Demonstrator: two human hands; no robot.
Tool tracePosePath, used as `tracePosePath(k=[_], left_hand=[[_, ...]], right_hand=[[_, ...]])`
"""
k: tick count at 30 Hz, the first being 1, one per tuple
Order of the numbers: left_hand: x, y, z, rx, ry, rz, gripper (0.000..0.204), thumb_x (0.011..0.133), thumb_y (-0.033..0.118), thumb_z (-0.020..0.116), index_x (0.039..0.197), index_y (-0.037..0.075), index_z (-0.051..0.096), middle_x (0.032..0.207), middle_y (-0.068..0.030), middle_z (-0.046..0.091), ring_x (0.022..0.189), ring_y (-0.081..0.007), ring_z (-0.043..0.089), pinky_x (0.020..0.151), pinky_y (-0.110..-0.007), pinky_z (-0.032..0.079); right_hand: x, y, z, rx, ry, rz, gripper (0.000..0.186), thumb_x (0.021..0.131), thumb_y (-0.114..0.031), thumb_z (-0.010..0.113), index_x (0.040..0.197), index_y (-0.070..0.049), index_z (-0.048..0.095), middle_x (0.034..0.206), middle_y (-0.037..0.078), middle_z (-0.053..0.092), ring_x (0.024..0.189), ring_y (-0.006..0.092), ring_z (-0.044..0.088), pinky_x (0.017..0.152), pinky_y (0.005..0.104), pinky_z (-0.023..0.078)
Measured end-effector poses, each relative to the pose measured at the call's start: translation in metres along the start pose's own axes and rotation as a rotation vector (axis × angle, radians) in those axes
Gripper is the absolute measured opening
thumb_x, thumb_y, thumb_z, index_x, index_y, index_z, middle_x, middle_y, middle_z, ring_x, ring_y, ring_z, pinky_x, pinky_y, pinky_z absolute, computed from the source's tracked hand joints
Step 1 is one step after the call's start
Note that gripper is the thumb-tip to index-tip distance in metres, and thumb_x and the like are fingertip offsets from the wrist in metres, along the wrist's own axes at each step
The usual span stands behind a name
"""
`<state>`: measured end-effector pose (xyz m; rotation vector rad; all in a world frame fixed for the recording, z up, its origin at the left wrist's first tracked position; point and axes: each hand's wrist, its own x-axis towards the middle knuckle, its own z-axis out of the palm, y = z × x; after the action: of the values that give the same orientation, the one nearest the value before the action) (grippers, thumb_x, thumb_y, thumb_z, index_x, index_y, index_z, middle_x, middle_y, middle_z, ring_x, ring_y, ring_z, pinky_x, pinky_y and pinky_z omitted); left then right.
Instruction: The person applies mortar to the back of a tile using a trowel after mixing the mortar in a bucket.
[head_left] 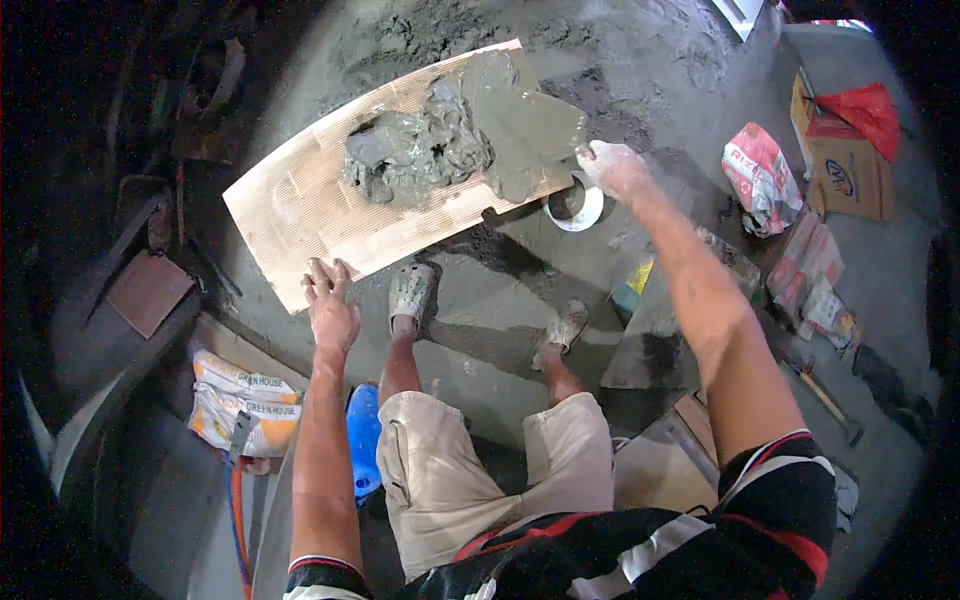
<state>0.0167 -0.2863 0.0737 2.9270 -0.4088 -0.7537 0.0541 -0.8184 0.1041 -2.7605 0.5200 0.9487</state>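
Note:
A tan ribbed cardboard sheet [310, 215] lies slantwise in front of my feet. Wet grey mortar [420, 150] is heaped on its middle, with a smoother flat patch toward the right end. My left hand [333, 308] rests on the sheet's near left corner, fingers spread. At the right end my right hand [615, 170], smeared with grey, has its fingers curled beside the edge of the flat mortar patch. What it grips there is coated or hidden, and I cannot make it out. A white ring [590, 212] lies just below that hand, partly under the sheet.
Rough wet mortar covers the floor beyond the sheet. At right are a red-and-white bag [762, 180], a cardboard box [852, 180] with red plastic, and a hammer-like tool [830, 405]. At left lie a white-and-orange sack [240, 400] and a blue container [364, 440]. My shoes [411, 295] stand near the sheet.

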Motion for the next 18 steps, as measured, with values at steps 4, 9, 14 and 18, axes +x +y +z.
tracePosePath(k=[4, 9, 14, 18], left_hand=[[-0.003, -0.007, -0.003, -0.003, -0.035, -0.028, 0.081, 0.077, 0.006, 0.07, 0.152, 0.016, 0.04, 0.162, -0.0259, 0.016, 0.141, -0.0565, 0.025, 0.115, -0.053, 0.035], [0.0, -0.01, -0.004, -0.019, -0.023, -0.011, 0.082, 0.077, 0.006, 0.071, 0.152, 0.018, 0.04, 0.162, -0.0258, 0.017, 0.141, -0.0565, 0.026, 0.114, -0.053, 0.036], [-0.002, -0.011, -0.009, -0.011, -0.071, 0.017, 0.084, 0.076, 0.006, 0.069, 0.153, 0.015, 0.037, 0.161, -0.0286, 0.018, 0.14, -0.0567, 0.027, 0.115, -0.054, 0.034], [-0.005, -0.007, -0.014, -0.048, -0.044, -0.016, 0.084, 0.074, 0.005, 0.07, 0.151, 0.014, 0.039, 0.16, -0.0287, 0.019, 0.139, -0.0569, 0.027, 0.115, -0.054, 0.033]], right_hand=[[-0.031, -0.068, 0.013, 0.166, -0.091, -0.071, 0.054, 0.099, -0.047, 0.036, 0.106, -0.005, 0.07, 0.111, 0.023, 0.068, 0.108, 0.044, 0.063, 0.097, 0.0517, 0.049], [-0.033, -0.06, 0.063, 0.141, -0.145, -0.071, 0.055, 0.1, -0.045, 0.037, 0.107, -0.001, 0.068, 0.113, 0.025, 0.067, 0.107, 0.0436, 0.063, 0.096, 0.0517, 0.049], [-0.063, -0.018, 0.046, 0.067, -0.193, 0.112, 0.051, 0.1, -0.041, 0.04, 0.11, 0.002, 0.066, 0.113, 0.026, 0.067, 0.101, 0.0435, 0.065, 0.093, 0.0496, 0.051], [-0.072, -0.017, 0.062, 0.5, -0.332, 0.193, 0.035, 0.099, -0.035, 0.046, 0.107, -0.005, 0.063, 0.085, 0.014, 0.067, 0.065, 0.0288, 0.064, 0.058, 0.0442, 0.054]])
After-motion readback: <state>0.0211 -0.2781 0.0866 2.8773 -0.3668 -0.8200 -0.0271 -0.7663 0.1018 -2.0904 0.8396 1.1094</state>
